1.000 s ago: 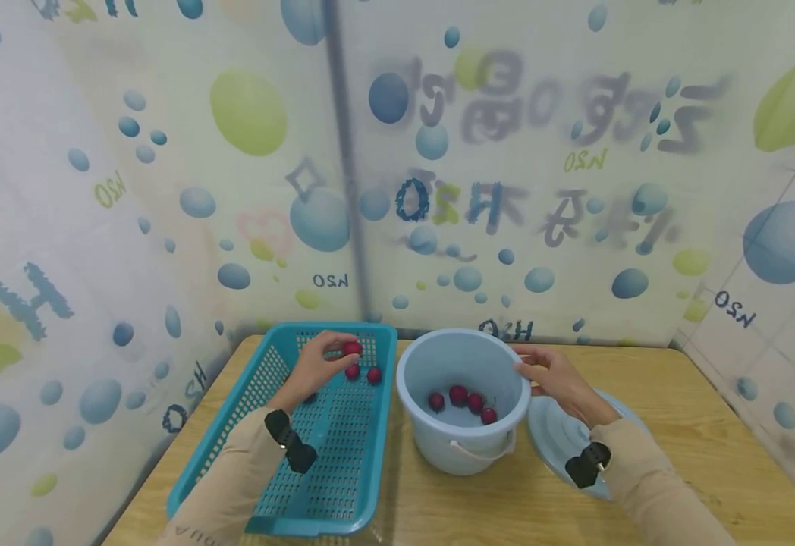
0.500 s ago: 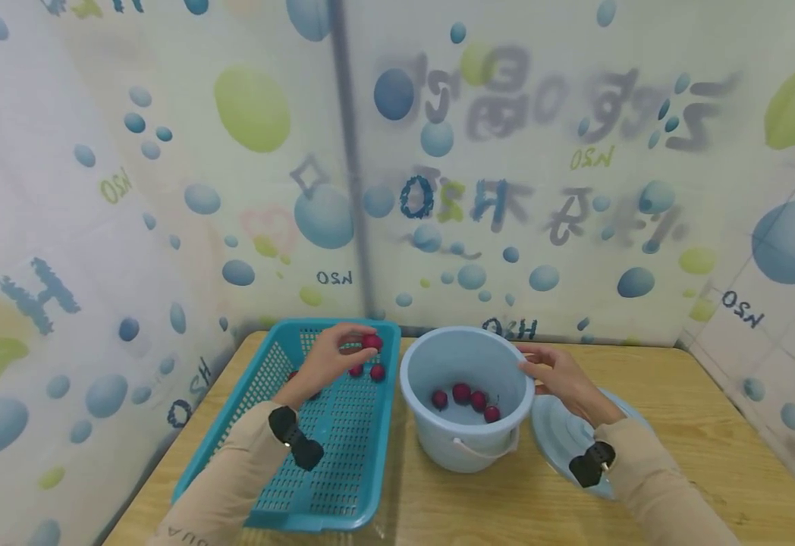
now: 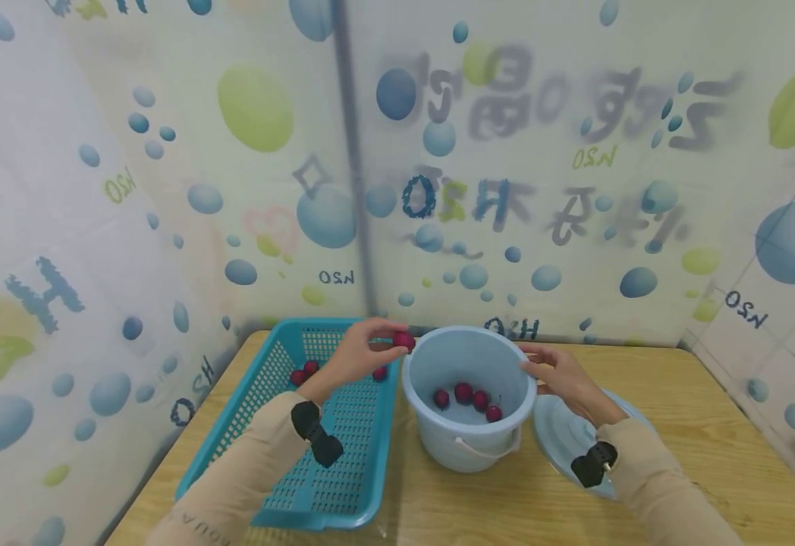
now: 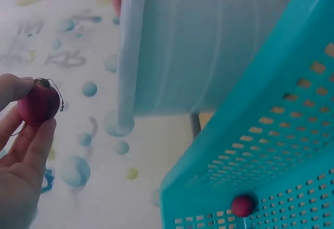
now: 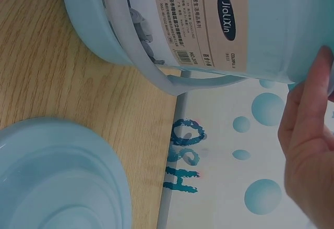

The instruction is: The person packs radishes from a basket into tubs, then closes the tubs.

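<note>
Red radish clamped in the left grip near the far-left rim of a light-blue bucket, with the right grip clamped on its right side, four radishes inside.

My L sleeve hides pt. of the basket, 7 o'clock, head view. R wrist cam: R grip cut off at 3 o'clock; L wrist: bucket, 12.

Behind the light-brown wood-grained table, a pale wall covering is printed with blue and green bubbles.
</note>
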Motion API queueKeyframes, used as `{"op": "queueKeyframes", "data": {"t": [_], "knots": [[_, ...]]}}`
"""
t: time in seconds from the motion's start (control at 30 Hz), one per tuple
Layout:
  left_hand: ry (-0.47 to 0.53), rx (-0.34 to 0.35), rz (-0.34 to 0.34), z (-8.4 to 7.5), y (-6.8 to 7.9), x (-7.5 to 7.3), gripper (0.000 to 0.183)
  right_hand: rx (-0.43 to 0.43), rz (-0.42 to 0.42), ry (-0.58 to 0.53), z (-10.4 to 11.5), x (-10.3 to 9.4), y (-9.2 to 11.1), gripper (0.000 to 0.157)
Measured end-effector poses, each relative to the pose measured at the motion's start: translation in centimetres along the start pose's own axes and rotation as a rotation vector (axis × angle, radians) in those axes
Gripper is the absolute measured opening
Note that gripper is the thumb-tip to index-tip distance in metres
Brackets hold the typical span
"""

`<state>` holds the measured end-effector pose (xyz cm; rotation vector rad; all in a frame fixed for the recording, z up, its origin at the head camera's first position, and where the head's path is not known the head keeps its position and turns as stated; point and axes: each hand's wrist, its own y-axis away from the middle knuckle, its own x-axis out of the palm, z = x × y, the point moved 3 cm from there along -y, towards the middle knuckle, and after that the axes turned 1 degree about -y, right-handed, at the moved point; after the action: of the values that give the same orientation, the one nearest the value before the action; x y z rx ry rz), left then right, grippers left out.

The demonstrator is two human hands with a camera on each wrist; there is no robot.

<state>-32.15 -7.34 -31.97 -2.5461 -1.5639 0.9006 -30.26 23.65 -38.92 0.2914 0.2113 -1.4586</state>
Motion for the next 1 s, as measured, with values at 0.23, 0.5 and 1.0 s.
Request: {"op": "queueKeyframes", "data": {"t": [0.23,0.5,1.0], "knots": [[0.034,-0.012,0.048,-2.4,-0.2,1.9,0.031,-0.010,0.004,0.004,0.0,0.0,0.1,0.045],[0.060,0.003,0.053,-0.6,-1.7,3.3,0.032,-0.009,0.010,0.010,0.1,0.0,0.0,0.046],[-0.079,0.009,0.103,-1.7,-2.7,4.8,0.029,-0.003,0.007,-0.009,0.3,0.1,0.1,0.044]]}}
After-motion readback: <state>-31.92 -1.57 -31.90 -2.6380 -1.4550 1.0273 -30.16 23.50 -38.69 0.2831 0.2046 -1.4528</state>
